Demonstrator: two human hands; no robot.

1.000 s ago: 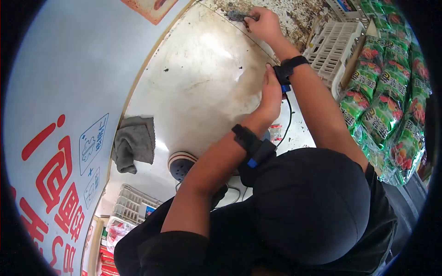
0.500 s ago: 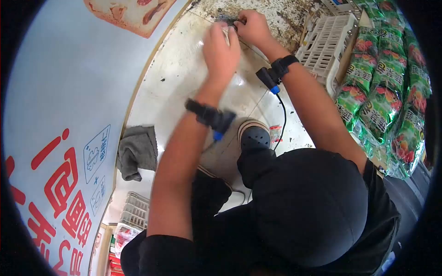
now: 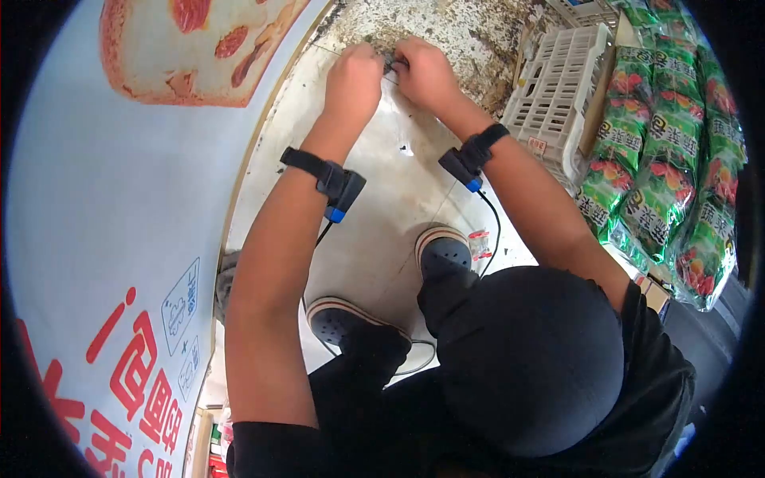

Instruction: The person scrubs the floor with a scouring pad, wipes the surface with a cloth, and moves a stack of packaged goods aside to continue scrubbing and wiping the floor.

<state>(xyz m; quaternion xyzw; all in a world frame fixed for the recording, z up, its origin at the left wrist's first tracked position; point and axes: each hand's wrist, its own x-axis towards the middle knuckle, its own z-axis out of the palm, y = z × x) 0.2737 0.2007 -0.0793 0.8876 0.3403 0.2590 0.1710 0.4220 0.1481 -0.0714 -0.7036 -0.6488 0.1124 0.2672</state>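
My left hand (image 3: 355, 86) and my right hand (image 3: 428, 78) are close together over the floor at the top of the head view, both closed with the fingers curled. Between their fingertips is a small dark grey wad (image 3: 389, 62), which looks like a scouring pad; most of it is hidden by the fingers. Below and around it lies the pale tiled floor (image 3: 382, 151), and just beyond the hands the floor is covered with brown and black grime (image 3: 458, 40).
A large white printed panel (image 3: 151, 199) borders the left side. White plastic crates (image 3: 550, 92) and green bread packets (image 3: 665, 175) line the right. A grey cloth (image 3: 225, 283) shows partly behind my left arm. Cables (image 3: 497, 219) run from both wrist devices beside my shoes (image 3: 443, 253).
Both hands have come slightly down in the view, the left also shifting left, and they stay close together around the wad. The left arm now covers more of the grey cloth.
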